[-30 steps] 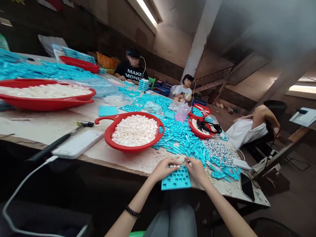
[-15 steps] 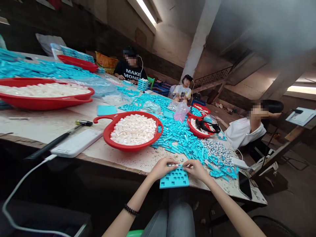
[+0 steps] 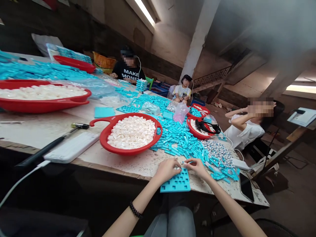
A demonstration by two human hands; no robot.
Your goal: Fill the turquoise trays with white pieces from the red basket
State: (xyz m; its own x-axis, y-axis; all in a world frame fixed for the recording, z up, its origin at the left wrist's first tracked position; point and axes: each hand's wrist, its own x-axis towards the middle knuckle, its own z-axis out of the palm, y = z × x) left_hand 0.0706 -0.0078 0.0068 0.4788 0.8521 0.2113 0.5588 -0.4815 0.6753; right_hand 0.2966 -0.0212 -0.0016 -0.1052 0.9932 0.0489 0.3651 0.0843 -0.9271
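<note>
The left hand (image 3: pixel 167 170) and the right hand (image 3: pixel 197 168) are curled closed, pinching something too small to make out, held steady and close above the top edge of a flat turquoise grid tray (image 3: pixel 175 182).

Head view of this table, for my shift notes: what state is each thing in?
left hand, curled at the tray's top edge
right hand, pinching a small turquoise piece
turquoise perforated tray, lying flat
red basin, full of white pieces
smartphone, lying flat, screen dark
pink plastic bag, bunched
</note>
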